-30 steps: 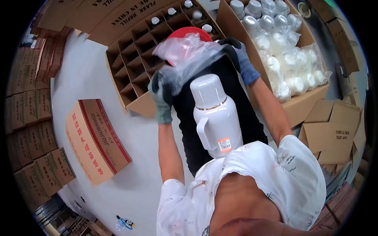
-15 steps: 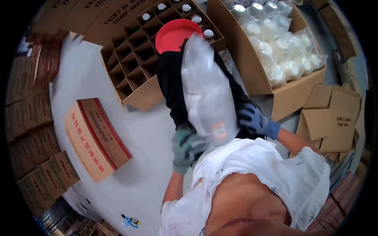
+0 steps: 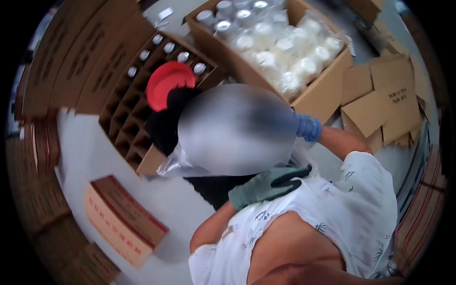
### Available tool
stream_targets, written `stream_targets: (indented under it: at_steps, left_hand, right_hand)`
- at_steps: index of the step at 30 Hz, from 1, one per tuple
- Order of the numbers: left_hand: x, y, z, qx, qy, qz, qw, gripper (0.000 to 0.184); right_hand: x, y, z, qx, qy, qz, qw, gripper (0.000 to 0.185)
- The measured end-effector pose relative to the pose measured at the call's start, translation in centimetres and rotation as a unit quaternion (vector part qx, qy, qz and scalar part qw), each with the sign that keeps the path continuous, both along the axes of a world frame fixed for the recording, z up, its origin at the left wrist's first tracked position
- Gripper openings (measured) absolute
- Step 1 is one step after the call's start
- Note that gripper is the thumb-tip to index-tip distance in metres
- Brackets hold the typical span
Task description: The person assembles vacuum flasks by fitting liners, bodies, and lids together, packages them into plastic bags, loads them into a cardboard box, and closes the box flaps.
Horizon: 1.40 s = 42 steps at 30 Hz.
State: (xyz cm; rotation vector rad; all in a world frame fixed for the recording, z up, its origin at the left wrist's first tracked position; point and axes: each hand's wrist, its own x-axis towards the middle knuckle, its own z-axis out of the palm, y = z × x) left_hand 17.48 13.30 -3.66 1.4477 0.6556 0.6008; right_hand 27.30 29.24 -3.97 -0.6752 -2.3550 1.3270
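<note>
A large white shape in clear plastic (image 3: 218, 135), the bagged flask, lies crosswise above my lap, heavily blurred. My right hand (image 3: 285, 121), in a blue glove, reaches over its right end; the fingers are smeared into the blur, so their grip is unclear. Below the bag, my left hand (image 3: 268, 186) in a green glove with dark fingertips lies in front of the white shirt. Its fingers are stretched to the right, their tips beside loose clear film (image 3: 304, 154). Past the bag, a red round dish (image 3: 168, 80) rests on the divided carton (image 3: 154, 164).
Silver-capped bottles (image 3: 169, 47) stand in the divided carton. Behind, an open carton (image 3: 323, 97) holds several bagged white-topped items. Flattened cardboard (image 3: 375, 111) lies at right. A printed box (image 3: 118, 221) sits on the floor at left, near stacked cartons (image 3: 40, 190).
The bagged flask has turned from lengthwise to crosswise and blurred. My right hand has moved up onto its end; my left hand has moved right, below it. The view has shifted and turned.
</note>
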Motion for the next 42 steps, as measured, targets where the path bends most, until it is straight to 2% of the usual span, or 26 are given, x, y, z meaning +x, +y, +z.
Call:
stream_targets:
  at_steps: [1, 3, 5, 7, 8, 9, 11, 12, 13, 15, 17, 18, 19, 21, 24, 27, 28, 31, 33, 34, 35, 37, 39, 40, 41, 42]
  left_hand:
    - [0.3, 0.3, 0.0, 0.023, -0.030, 0.003, 0.999, 0.039]
    - [-0.5, 1.8, 0.8, 0.013, -0.046, 0.007, 0.999, 0.045]
    - [-3.0, 3.3, -0.3, 0.097, 0.021, 0.124, 0.987, 0.044]
    - [-6.6, 4.5, -1.0, 0.118, 0.136, 0.257, 0.950, 0.042]
    - [-8.7, 5.0, -1.2, 0.180, 0.188, 0.320, 0.911, 0.043]
    - [-10.0, 6.1, 0.1, 0.181, 0.202, 0.379, 0.885, 0.043]
    - [-13.0, 8.2, 0.4, 0.289, 0.308, 0.441, 0.792, 0.049]
    - [-14.1, 9.5, 0.1, 0.298, 0.335, 0.457, 0.768, 0.050]
    - [-14.9, 10.6, -0.4, 0.306, 0.361, 0.474, 0.743, 0.050]
    - [-15.6, 13.2, -1.9, 0.297, 0.409, 0.461, 0.729, 0.050]
    - [-15.7, 15.5, -4.0, 0.276, 0.457, 0.452, 0.715, 0.048]
    - [-15.2, 16.4, -4.2, 0.286, 0.505, 0.440, 0.685, 0.046]
    - [-14.9, 17.0, -4.3, 0.292, 0.552, 0.425, 0.656, 0.045]
    - [-15.2, 17.7, -4.8, 0.278, 0.538, 0.435, 0.667, 0.044]
    - [-15.5, 18.3, -5.0, 0.262, 0.534, 0.441, 0.673, 0.043]
    - [-15.8, 18.6, -5.3, 0.265, 0.523, 0.443, 0.678, 0.041]
    - [-16.0, 18.5, -5.4, 0.266, 0.520, 0.443, 0.680, 0.040]
    - [-16.3, 18.3, -5.6, 0.264, 0.526, 0.448, 0.673, 0.040]
    - [-16.3, 18.5, -5.4, 0.253, 0.517, 0.455, 0.679, 0.039]
    - [-16.3, 18.6, -5.2, 0.253, 0.512, 0.457, 0.682, 0.038]
    - [-16.3, 18.6, -5.1, 0.255, 0.508, 0.459, 0.683, 0.037]
    - [-16.4, 18.3, -5.2, 0.267, 0.509, 0.460, 0.677, 0.038]
    - [-16.8, 17.5, -5.7, 0.277, 0.511, 0.462, 0.670, 0.041]
    - [-17.0, 17.1, -5.7, 0.285, 0.506, 0.467, 0.667, 0.040]
    - [-17.4, 16.7, -5.9, 0.290, 0.505, 0.474, 0.661, 0.039]
    - [-17.7, 16.2, -6.3, 0.293, 0.502, 0.481, 0.656, 0.038]
  right_hand:
    - [0.4, 0.9, 0.9, -0.032, 0.027, 0.008, 0.999, 0.046]
    - [2.5, 3.8, 1.5, -0.172, 0.137, -0.155, 0.963, 0.037]
    - [5.2, 9.9, 2.3, -0.288, 0.182, -0.253, 0.906, 0.035]
    - [7.6, 17.7, 1.4, -0.135, 0.362, -0.320, 0.865, 0.035]
    - [8.7, 21.4, 1.2, -0.033, 0.323, -0.385, 0.864, 0.035]
    - [9.9, 25.3, 1.0, 0.067, 0.278, -0.444, 0.849, 0.036]
    - [10.6, 33.3, -1.7, 0.054, 0.294, -0.445, 0.844, 0.038]
    - [10.9, 37.3, -3.9, 0.046, 0.300, -0.443, 0.843, 0.038]
    - [11.5, 41.0, -6.2, 0.018, 0.206, -0.479, 0.853, 0.042]
    - [12.3, 46.7, -12.1, 0.108, 0.232, -0.517, 0.817, 0.040]
    - [11.8, 47.2, -14.7, 0.087, 0.153, -0.589, 0.788, 0.040]
    - [13.1, 49.6, -19.2, 0.047, 0.141, -0.581, 0.800, 0.042]
    - [12.9, 50.1, -22.4, 0.011, 0.237, -0.573, 0.784, 0.043]
    - [12.0, 47.9, -22.3, -0.075, 0.079, -0.622, 0.775, 0.044]
    - [11.7, 47.9, -22.9, -0.025, -0.136, -0.580, 0.803, 0.045]
    - [13.3, 51.7, -24.0, 0.096, -0.388, -0.429, 0.810, 0.050]
    - [13.8, 52.8, -25.6, 0.101, -0.404, -0.424, 0.804, 0.046]
    - [4.6, 48.2, -13.7, 0.278, -0.575, -0.194, 0.745, 0.040]
    - [-1.1, 47.0, -12.8, 0.313, -0.383, -0.245, 0.834, 0.039]
    - [-4.2, 45.9, -13.6, 0.377, -0.219, -0.180, 0.882, 0.042]
    - [-8.3, 43.5, -12.9, 0.299, -0.189, -0.159, 0.922, 0.055]
    - [-13.7, 41.2, -17.9, 0.449, -0.101, -0.096, 0.882, 0.064]
    - [-15.8, 40.6, -22.3, 0.390, -0.211, -0.053, 0.895, 0.067]
    - [-16.5, 41.3, -22.5, 0.320, -0.269, -0.033, 0.908, 0.072]
    - [-16.8, 41.3, -21.0, 0.262, -0.286, -0.063, 0.920, 0.073]
    - [-16.3, 41.1, -19.5, 0.263, -0.280, -0.067, 0.921, 0.073]
